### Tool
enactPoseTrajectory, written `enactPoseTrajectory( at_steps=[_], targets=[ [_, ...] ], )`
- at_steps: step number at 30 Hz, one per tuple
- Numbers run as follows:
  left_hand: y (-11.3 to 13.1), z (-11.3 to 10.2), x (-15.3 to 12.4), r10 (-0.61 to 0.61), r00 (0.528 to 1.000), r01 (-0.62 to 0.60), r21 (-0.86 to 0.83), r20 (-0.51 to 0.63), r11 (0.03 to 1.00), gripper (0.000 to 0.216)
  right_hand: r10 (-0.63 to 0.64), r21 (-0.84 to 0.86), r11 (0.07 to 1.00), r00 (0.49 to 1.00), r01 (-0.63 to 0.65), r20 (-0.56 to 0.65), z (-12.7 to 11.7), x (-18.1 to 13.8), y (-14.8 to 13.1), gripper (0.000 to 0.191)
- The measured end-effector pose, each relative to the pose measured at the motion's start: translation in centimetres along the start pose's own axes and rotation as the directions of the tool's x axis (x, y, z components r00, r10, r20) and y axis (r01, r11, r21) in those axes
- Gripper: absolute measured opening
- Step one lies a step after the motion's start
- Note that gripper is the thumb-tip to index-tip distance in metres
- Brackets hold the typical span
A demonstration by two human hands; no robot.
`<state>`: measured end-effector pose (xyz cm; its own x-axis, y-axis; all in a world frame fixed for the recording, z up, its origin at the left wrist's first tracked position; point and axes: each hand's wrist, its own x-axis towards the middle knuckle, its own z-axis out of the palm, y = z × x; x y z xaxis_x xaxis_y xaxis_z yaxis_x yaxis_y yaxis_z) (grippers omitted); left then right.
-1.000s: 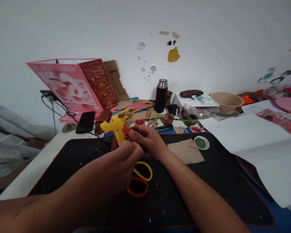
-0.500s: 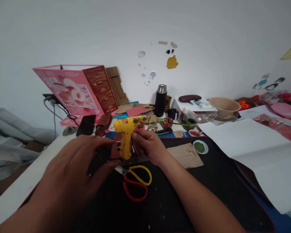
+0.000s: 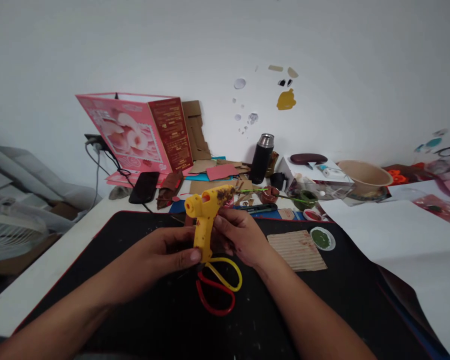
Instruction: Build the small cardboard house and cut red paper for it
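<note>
My right hand (image 3: 243, 236) grips a yellow glue gun (image 3: 206, 215) by its handle, nozzle pointing right and stained brown. My left hand (image 3: 165, 252) is closed around the base of the gun's handle, thumb along the front, and something dark is partly hidden behind its fingers. Both hands hover over a black mat (image 3: 135, 310). Scissors with one yellow and one red handle loop (image 3: 219, 285) lie on the mat just below the hands.
A corrugated cardboard piece (image 3: 296, 248) and a small lid of green paste (image 3: 321, 238) lie right of the hands. White paper sheets (image 3: 408, 240) cover the right side. A black flask (image 3: 261, 158), pink box (image 3: 135, 132), phone (image 3: 145, 186), bowl (image 3: 363, 172) and scraps crowd the back.
My left hand, which had drawn back and opened half a second ago, has come back to the gun's handle and closed. The gun now stands more upright.
</note>
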<state>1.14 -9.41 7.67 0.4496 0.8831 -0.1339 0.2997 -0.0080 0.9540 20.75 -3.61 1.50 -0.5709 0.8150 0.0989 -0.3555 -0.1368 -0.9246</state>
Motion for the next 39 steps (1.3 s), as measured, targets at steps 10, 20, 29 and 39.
enactPoseTrajectory(
  at_steps=[10,20,29,39],
  targets=[
    [-0.8,-0.1,-0.5,0.312,0.854,-0.091,0.470,-0.417,0.878,0.020,-0.061,-0.121,0.990,0.997,0.066,0.043,0.9,-0.1,-0.3,0.055],
    [-2.9,2.2,-0.1,0.590,0.683,-0.057,0.775,-0.430,0.630,0.017,-0.212,-0.479,0.864,0.975,0.157,-0.063,1.5,-0.7,1.8,0.033],
    [-2.9,2.1,-1.3,0.673,0.683,-0.202,0.813,-0.283,0.547,0.015,-0.304,-0.504,0.834,0.949,0.222,-0.086,2.2,-0.9,1.5,0.027],
    [-6.2,-5.1,2.2,0.528,0.793,-0.110,0.780,-0.305,0.616,0.044,-0.129,-0.251,0.967,0.938,0.047,-0.322,1.4,-0.4,0.3,0.063]
  ],
)
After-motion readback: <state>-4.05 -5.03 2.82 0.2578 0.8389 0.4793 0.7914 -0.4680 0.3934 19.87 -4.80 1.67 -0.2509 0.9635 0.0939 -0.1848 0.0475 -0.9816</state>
